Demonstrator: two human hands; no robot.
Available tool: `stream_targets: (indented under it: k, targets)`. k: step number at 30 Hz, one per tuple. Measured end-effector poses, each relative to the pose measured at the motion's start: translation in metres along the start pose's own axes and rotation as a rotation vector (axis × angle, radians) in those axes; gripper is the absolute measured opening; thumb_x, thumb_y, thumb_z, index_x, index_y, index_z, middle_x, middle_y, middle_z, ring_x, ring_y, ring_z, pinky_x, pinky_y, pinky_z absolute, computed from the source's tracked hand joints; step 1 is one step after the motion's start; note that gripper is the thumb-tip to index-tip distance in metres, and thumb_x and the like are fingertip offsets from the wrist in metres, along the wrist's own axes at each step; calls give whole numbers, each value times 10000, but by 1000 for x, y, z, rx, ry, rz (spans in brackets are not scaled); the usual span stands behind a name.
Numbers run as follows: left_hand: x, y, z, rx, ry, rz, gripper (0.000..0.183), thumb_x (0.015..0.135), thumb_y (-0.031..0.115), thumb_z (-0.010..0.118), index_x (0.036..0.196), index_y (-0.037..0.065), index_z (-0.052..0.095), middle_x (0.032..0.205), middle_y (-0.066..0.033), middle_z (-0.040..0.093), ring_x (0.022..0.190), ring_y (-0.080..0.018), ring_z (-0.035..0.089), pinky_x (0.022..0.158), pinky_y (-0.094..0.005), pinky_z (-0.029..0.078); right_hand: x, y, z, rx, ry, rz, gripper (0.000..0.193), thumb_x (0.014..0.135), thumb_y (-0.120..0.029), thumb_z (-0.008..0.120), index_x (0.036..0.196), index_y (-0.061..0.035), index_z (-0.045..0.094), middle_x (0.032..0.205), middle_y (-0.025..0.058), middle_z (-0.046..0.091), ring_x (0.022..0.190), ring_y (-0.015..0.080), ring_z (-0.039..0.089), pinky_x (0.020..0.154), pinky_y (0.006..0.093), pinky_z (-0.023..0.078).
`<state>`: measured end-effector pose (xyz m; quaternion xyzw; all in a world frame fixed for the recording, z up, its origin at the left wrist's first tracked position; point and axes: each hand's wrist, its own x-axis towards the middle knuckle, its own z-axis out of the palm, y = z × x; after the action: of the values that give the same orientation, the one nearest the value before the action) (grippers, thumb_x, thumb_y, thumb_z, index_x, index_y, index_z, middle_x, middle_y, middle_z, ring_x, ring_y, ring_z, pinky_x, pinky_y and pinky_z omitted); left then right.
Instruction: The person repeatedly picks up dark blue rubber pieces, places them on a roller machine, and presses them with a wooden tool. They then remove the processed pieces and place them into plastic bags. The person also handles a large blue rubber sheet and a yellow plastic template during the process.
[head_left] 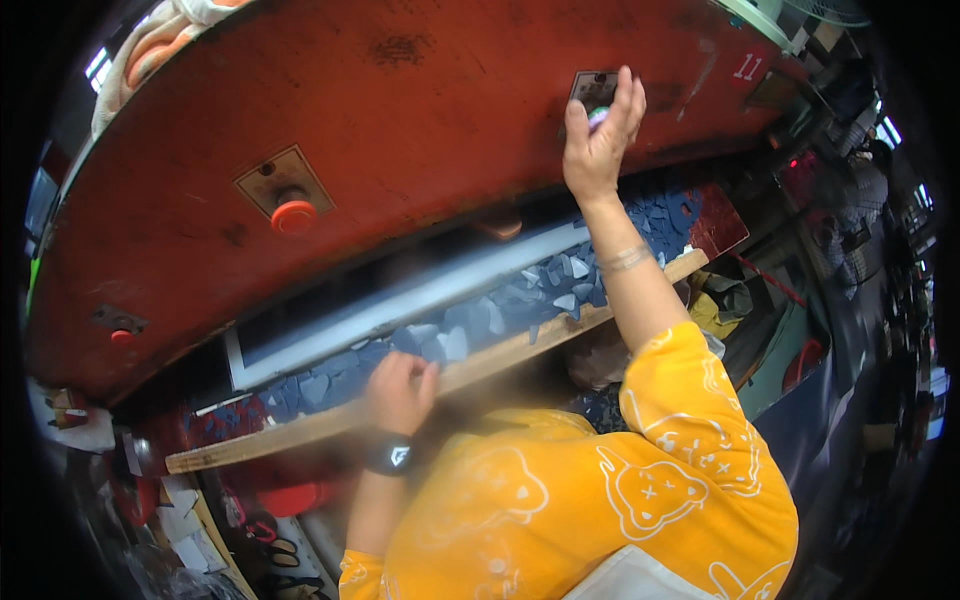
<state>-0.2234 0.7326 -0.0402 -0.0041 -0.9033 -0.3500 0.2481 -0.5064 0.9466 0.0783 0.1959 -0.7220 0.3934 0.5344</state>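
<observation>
My right hand (603, 140) is raised to the far right, its fingers stretched up over a button (598, 118) with a green and purple tint. That button sits below a small metal plate (592, 88) on the red machine front (430, 110); the palm covers much of it, so I cannot tell if it is pressed. Lower down, my left hand (398, 392) is slightly blurred, fingers loosely curled in, with nothing visible in them. It hangs over the wooden edge bar (520, 345), beside dark blue offcut pieces (330, 380).
A pale bar (420, 300) runs lengthwise under the machine front. Red mushroom buttons (294, 216) stick out of the panel at left. Cloth (150, 55) lies over the top left. Scissors (285, 552) and a red object (290, 497) are below the wooden bar.
</observation>
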Motion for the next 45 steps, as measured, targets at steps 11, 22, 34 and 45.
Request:
stream_targets:
  k: [11, 22, 34, 45]
  targets:
    - [-13, 5, 4, 146, -20, -45, 206, 784, 166, 710, 679, 58, 570, 702, -101, 559, 708, -321, 558, 632, -418, 448, -131, -53, -159, -86, -1182, 8, 239, 770, -199, 693, 985, -102, 657, 1100, 108, 573, 1069, 316, 513, 927, 432, 394]
    - [-12, 4, 6, 172, -13, -82, 247, 822, 185, 679, 683, 20, 561, 739, -144, 569, 749, -361, 546, 698, -442, 442, -148, -77, -162, -168, -1084, -75, 389, 746, -342, 725, 978, -62, 586, 1018, 137, 561, 1038, 319, 505, 965, 459, 350]
    - [6, 13, -6, 119, -179, -150, 281, 812, 199, 697, 644, 33, 545, 698, -129, 545, 714, -336, 543, 646, -432, 433, -43, -49, -113, 249, -1885, 379, 444, 831, -450, 653, 963, -34, 735, 930, 198, 708, 869, 341, 676, 835, 396, 526]
    - [126, 9, 36, 30, -438, 188, 708, 727, 281, 768, 1324, 27, 484, 1383, -189, 457, 1297, -361, 415, 1086, -462, 331, -78, -26, 53, -331, -1266, 249, 842, 667, -419, 769, 1386, -123, 446, 1465, 257, 294, 1235, 506, 307, 1038, 575, 284]
